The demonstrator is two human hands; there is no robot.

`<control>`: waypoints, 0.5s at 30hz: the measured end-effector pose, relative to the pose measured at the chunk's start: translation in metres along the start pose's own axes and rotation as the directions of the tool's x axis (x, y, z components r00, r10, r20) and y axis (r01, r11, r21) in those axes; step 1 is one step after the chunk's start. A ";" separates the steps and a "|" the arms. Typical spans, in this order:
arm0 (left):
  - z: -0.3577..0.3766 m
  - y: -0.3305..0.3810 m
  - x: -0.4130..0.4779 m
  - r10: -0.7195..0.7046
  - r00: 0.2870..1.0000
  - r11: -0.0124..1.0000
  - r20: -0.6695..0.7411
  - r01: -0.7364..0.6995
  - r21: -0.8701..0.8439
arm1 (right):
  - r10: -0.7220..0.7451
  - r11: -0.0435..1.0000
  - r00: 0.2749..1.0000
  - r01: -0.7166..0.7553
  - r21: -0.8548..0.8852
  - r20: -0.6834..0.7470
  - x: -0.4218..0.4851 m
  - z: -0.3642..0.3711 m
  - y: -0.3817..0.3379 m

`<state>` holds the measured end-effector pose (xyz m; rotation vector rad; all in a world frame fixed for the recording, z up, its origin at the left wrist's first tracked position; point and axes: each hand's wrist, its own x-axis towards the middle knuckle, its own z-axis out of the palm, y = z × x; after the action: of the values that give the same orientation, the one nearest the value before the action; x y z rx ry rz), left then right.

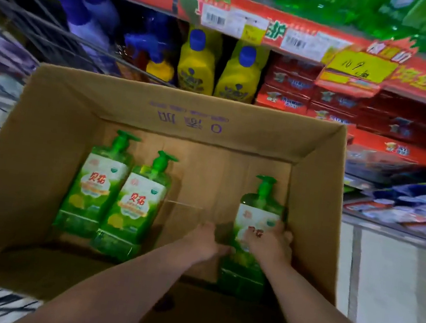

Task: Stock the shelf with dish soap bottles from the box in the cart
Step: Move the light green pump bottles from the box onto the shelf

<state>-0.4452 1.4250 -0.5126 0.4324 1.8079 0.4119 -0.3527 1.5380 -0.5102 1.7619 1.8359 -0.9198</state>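
A supermarket shelf unit edged with red price strips rises behind a large open brown cardboard box, which sits in a dark wire cart whose bars show at the left. On the shelf just beyond the box stand two yellow plastic bottles with blue caps, flanked on the right by stacked red cartons; clear green bottles fill the tier above. Inside the box, at the left, a green pump-top dish soap bottle with a white label lies against a second identical bottle, both pumps pointing toward the shelf. A third green dish soap bottle is apart from them, just beside the box's right wall. A person's bare forearms reach into the box from its near edge. The right hand grips the third bottle across its label, fingers curled over it. The left hand is at that bottle's left edge with fingers curled; blur leaves it unclear whether it holds the bottle or only touches it.
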 end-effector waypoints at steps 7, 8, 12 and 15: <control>0.011 -0.013 0.025 0.018 0.999 0.938 0.028 -0.007 -0.346 | -0.061 0.971 0.983 0.018 0.239 0.171 0.022 0.031 -0.005; 0.012 -0.016 0.027 -0.002 1.000 0.924 0.029 0.013 -0.381 | -0.070 0.963 0.980 0.017 0.270 0.187 0.023 0.035 -0.007; 0.019 -0.028 0.033 -0.080 0.993 0.880 0.089 0.112 -0.462 | -0.127 0.949 0.970 0.057 0.310 0.210 0.042 0.050 -0.008; 0.020 -0.033 0.036 -0.099 0.989 0.826 0.110 0.144 -0.545 | -0.137 0.951 0.957 0.056 0.303 0.255 0.048 0.049 -0.012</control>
<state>-0.4375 1.4152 -0.5640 -0.0749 1.5393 0.7889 -0.3758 1.5366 -0.5756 1.6154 1.6859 -1.4619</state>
